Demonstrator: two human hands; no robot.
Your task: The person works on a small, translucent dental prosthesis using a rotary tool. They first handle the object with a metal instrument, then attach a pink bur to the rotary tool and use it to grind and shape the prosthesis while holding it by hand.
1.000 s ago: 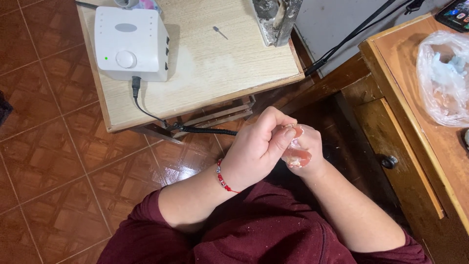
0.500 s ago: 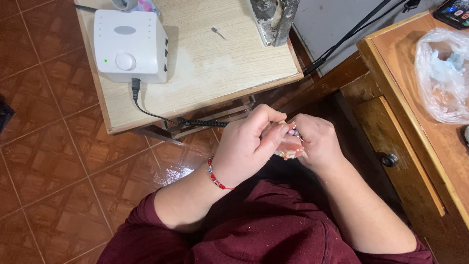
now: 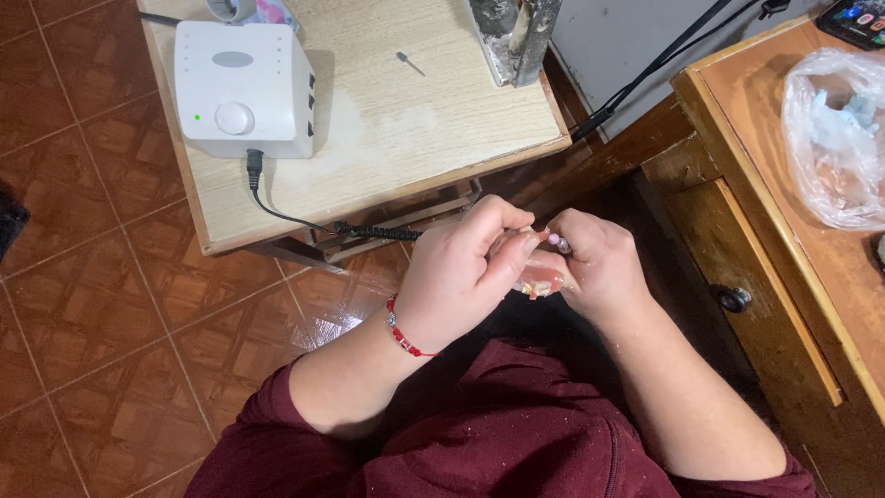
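Below the wooden side table [image 3: 387, 148], the left hand [image 3: 461, 277] and right hand [image 3: 595, 267] meet, both closed around a small pinkish piece [image 3: 537, 274] between them.

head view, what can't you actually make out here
- Pink piece between the hands: mostly covered by the left hand and right hand, so its shape is unclear.
- Bag contents: blurred by the plastic.
- Small pin on the table: too small to tell its kind.
- Phone: cut off by the top right corner.
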